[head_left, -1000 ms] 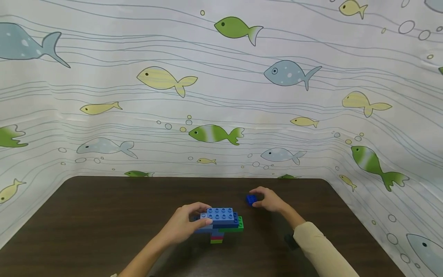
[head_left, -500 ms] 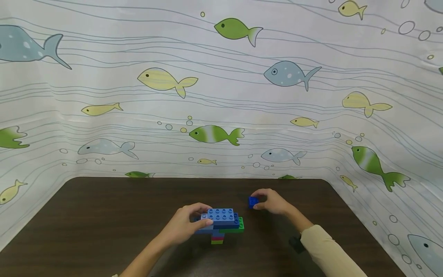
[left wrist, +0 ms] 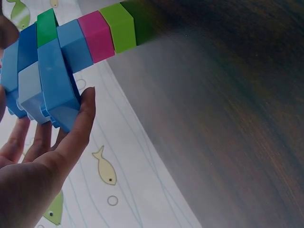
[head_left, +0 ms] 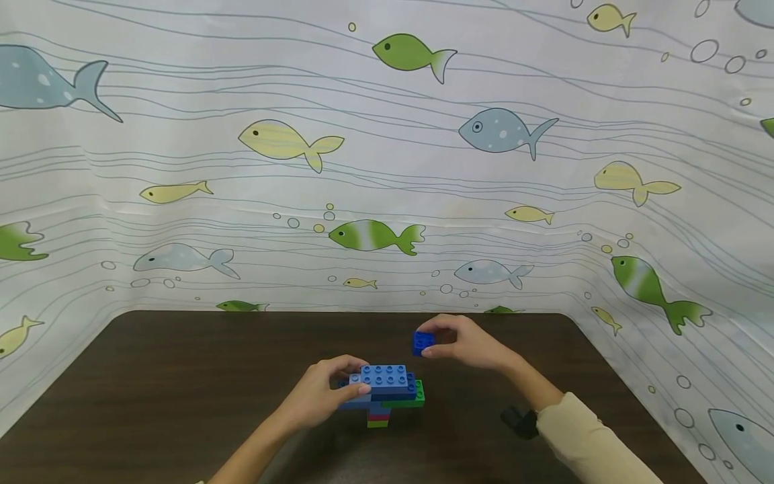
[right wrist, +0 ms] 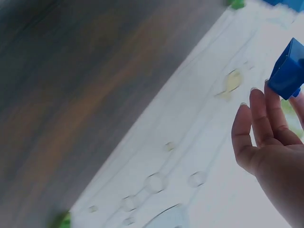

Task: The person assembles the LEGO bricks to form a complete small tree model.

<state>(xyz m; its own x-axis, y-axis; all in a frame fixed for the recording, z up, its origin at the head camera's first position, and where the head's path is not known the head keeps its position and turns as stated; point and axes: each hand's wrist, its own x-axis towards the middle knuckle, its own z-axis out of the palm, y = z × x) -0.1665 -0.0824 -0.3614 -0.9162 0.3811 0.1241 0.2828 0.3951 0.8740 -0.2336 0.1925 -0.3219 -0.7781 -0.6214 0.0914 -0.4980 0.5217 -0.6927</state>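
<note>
My left hand (head_left: 314, 396) grips the left side of a toy brick build (head_left: 387, 378), thumb in front and fingers behind. Light blue and dark blue bricks form its wide top, with a green brick (head_left: 404, 402) jutting out at the right. Underneath, a narrow stem runs from blue through pink (left wrist: 96, 37) to a lime brick (left wrist: 118, 28) at the bottom. Behind and to the right of the build, my right hand (head_left: 474, 344) pinches a small dark blue brick (head_left: 422, 343) between thumb and fingers. In the right wrist view that brick's hollow underside partly shows.
A dark wood table (head_left: 199, 383) lies under both hands. Beyond it and along the sides hangs a white sheet (head_left: 387, 168) printed with fish. Close to my right sleeve (head_left: 595, 437) is a small black object (head_left: 520, 422), its kind unclear.
My right hand has lifted the small dark blue brick from the table and carried it left, closer to the build. My left hand keeps its hold, nearly still.
</note>
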